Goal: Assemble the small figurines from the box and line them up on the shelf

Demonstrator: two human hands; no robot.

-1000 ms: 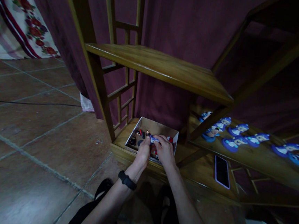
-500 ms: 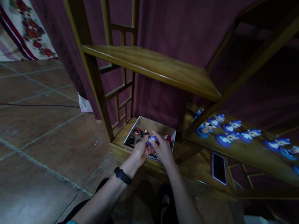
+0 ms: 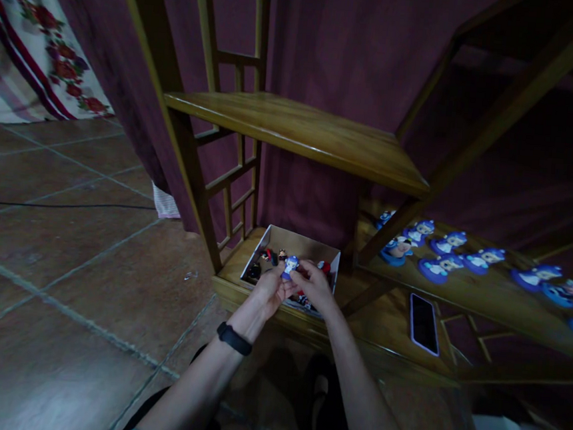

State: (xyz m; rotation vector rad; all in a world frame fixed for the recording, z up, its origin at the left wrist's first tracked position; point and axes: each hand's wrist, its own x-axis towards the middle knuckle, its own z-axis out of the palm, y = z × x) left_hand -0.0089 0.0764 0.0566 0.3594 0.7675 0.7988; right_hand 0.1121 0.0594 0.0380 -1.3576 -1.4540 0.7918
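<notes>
A small blue-and-white figurine [image 3: 291, 266] stands upright between my two hands, above a shallow cardboard box [image 3: 309, 243]. My left hand [image 3: 270, 290] pinches it from the left near its base. Against its right side are the fingers of my right hand [image 3: 314, 286], closed on it as well. Inside the box lie several other small figures, among them a dark one [image 3: 254, 270] at the left and a red one [image 3: 325, 266] at the right. My hands hide part of the box's contents.
The box sits on the low board of a wooden shelf unit [image 3: 299, 126]. To the right, several blue-and-white figurines [image 3: 448, 242] on round bases stand on a raised shelf. A phone [image 3: 424, 323] lies below them. A dark cable [image 3: 61, 206] crosses the tiled floor at left.
The figurine has turned from lying tilted to upright, facing me. My right fingers have lowered from its top to its side. The view has shifted slightly.
</notes>
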